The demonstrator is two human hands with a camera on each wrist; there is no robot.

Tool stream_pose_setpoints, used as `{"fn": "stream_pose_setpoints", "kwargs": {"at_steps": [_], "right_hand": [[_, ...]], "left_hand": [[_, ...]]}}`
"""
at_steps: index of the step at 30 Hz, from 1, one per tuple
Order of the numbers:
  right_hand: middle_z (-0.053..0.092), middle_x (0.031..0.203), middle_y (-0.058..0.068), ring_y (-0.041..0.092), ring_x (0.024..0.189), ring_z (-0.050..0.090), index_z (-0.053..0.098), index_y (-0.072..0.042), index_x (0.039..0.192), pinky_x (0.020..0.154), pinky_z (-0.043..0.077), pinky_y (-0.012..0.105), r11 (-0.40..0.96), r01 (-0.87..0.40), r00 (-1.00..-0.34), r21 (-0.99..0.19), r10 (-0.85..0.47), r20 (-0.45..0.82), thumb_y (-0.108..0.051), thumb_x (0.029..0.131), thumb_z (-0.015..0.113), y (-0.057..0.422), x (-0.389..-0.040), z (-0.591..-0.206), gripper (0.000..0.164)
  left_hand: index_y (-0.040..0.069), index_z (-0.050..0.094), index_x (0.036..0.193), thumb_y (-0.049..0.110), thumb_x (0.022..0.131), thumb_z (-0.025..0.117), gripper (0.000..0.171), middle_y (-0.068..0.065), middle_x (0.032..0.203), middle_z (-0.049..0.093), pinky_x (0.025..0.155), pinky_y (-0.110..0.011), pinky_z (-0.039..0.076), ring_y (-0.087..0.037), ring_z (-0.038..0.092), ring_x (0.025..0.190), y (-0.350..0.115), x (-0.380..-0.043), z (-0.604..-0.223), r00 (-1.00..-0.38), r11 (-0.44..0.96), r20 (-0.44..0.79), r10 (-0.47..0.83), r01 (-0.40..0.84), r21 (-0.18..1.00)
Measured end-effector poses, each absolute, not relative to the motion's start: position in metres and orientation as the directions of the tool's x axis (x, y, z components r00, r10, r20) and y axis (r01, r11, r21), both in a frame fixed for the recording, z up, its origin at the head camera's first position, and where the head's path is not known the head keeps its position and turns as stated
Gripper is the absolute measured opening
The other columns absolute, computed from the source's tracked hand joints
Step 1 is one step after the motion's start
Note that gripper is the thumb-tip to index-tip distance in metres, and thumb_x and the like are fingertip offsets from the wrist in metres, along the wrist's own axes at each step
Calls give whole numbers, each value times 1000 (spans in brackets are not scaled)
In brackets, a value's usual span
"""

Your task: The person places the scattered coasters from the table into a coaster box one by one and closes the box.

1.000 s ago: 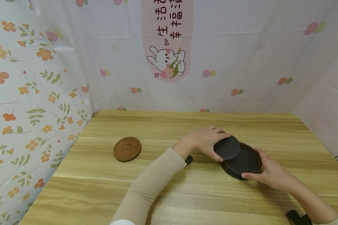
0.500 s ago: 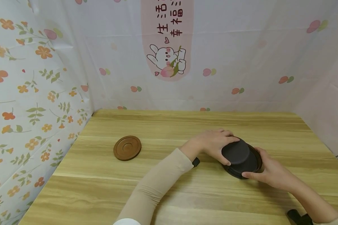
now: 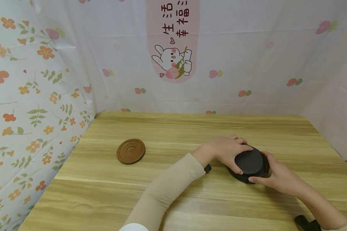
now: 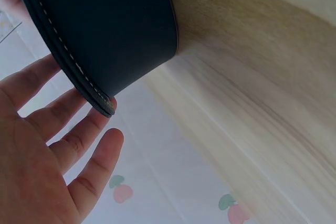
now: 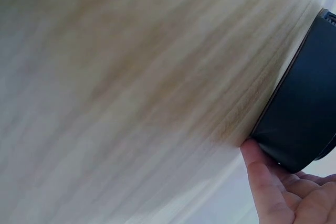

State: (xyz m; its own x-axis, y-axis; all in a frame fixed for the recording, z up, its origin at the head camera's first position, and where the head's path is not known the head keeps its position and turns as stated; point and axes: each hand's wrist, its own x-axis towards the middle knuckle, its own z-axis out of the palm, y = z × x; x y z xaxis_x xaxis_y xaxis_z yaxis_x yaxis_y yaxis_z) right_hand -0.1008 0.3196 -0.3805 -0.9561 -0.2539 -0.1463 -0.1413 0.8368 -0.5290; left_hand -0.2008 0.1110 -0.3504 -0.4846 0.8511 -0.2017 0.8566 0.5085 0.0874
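A round black coaster (image 3: 248, 161) with a stitched rim lies over the mouth of a round black coaster holder (image 3: 239, 177). My left hand (image 3: 225, 150) pinches the coaster by its left edge, thumb in front and fingers behind. In the left wrist view its fingers (image 4: 89, 124) are right at the stitched edge, above the dark side wall (image 4: 115, 30) of the holder. My right hand (image 3: 277, 176) grips the holder from the right, its thumb at the front. The right wrist view has its fingers (image 5: 268, 182) against the holder's wall (image 5: 302, 103), low by the table.
A round brown wooden coaster (image 3: 131, 151) with ringed grooves lies at the table's left. A black strap-like piece (image 3: 306, 223) shows at my right wrist. A patterned cloth (image 3: 248, 57) hangs behind the wooden table (image 3: 104, 192).
My left hand has carried the black coaster right and slightly forward, from the holder's left edge to over its middle. My right hand keeps its grip on the holder.
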Motion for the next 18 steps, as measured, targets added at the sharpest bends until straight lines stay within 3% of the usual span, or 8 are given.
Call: {"fn": "stream_pose_setpoints", "kwargs": {"at_steps": [9,18], "right_hand": [[36,142,44,56,118,52,10,13,151,82,50,56,830,-121,-954,-544,-249,-167,-46,85,76,322,-102,-380,110],[40,138,45,53,112,58,11,15,150,79,52,55,831,-139,-956,-539,-255,-147,-44,85,77,322,-101,-381,109]], "left_hand": [[39,31,154,70,78,68,90,16,150,37,105,-22,39,-4,35,133,121,-198,-348,-471,493,-216,855,868,57],[41,27,155,68,79,68,91,17,155,30,107,-27,39,-3,28,139,129,-197,-351,-471,496,-241,849,867,55]]}}
